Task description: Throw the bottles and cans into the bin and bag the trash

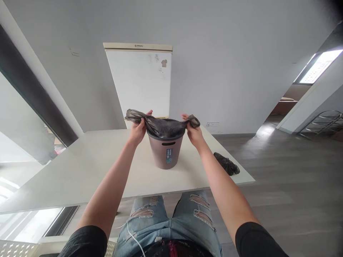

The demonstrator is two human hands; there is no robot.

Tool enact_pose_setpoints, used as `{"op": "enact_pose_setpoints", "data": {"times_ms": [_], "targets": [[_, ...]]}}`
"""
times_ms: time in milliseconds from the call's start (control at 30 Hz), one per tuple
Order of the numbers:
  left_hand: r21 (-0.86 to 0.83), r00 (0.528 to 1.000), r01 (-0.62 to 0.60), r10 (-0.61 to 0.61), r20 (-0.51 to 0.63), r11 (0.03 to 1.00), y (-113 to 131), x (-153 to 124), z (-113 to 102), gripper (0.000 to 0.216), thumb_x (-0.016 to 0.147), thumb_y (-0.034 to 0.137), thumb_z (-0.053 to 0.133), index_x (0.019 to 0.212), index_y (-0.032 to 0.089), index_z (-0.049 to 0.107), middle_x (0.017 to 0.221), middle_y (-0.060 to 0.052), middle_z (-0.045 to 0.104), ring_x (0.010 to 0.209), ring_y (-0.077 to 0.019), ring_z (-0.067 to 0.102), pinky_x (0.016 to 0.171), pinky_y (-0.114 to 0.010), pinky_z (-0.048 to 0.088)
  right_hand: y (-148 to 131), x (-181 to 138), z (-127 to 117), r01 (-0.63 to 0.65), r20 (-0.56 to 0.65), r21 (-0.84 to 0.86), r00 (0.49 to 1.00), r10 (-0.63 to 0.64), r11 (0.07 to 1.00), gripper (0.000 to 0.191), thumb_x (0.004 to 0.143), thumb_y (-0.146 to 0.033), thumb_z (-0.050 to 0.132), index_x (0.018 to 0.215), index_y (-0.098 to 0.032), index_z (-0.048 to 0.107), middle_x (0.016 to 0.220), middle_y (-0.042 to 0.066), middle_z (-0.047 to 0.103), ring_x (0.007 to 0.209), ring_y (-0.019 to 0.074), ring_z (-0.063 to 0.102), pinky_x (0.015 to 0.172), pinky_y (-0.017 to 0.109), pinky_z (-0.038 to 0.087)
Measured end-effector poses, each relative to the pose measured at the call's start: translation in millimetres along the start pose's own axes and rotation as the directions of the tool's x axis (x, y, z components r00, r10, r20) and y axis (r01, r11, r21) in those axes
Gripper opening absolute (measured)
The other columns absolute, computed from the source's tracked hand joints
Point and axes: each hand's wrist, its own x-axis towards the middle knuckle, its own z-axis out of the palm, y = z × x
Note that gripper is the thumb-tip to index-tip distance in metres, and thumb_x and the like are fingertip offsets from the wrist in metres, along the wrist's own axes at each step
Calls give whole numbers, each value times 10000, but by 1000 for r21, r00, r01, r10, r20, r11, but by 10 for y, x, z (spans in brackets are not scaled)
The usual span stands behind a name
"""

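A black, thin plastic garbage bag [166, 128] is stretched across the mouth of a brownish-mauve trash can [158, 150]. The can stands upright on the white table, with a slot handle and a blue label on its near side. My left hand [138, 130] grips the bag at the can's left rim, and a bunched end sticks out past the fingers. At the right rim my right hand [193, 132] is closed on the opposite end, which is gathered into a loop above the thumb. How far the bag reaches down inside the can is hidden.
The white table [107, 171] spans the front. A crumpled black plastic bag [226, 164] lies near its right edge. Behind the table stands a white refrigerator [142, 82] against the grey wall. A metal rack [325, 121] is far right.
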Motion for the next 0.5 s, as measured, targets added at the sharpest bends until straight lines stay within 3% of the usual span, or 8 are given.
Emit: {"op": "enact_pose_setpoints", "data": {"times_ms": [200, 300, 400, 500], "targets": [[-190, 997, -51, 38, -69, 980, 150, 0, 92, 295, 946, 506, 757, 947, 217, 703, 1334, -91, 739, 1424, -316, 596, 1249, -527, 425, -248, -35, 106, 29, 5, 362, 999, -33, 932, 275, 854, -502, 794, 1058, -320, 763, 1418, 15, 691, 1456, 279, 545, 1240, 527, 434], [-269, 988, -112, 79, -133, 957, 287, 47, 157, 242, 986, 404, 716, 847, 229, 623, 1061, -32, 760, 1218, -241, 711, 1174, -470, 512, -355, 2, 171, 60, -56, 468, 998, -38, 882, 198, 823, -447, 802, 942, -310, 723, 1240, 8, 749, 1314, 261, 647, 1237, 538, 448], [-297, 981, -92, 36, -190, 950, 479, 103, 242, 218, 1007, 232, 622, 801, 232, 552, 668, 43, 565, 771, -132, 698, 999, -353, 603, -494, 97, 206, 47, -64, 490, 998, -17, 871, 185, 855, -437, 768, 953, -311, 676, 801, -26, 660, 904, 207, 720, 1130, 512, 548], [-247, 989, 87, -113, -92, 965, 669, 131, 380, 190, 993, 165, 545, 813, 223, 563, 547, 80, 287, 451, -84, 414, 645, -229, 555, -675, 226, 255, -79, 62, 405, 996, 58, 911, 201, 893, -445, 738, 917, -299, 603, 593, -91, 334, 510, 137, 480, 822, 397, 639]]}}
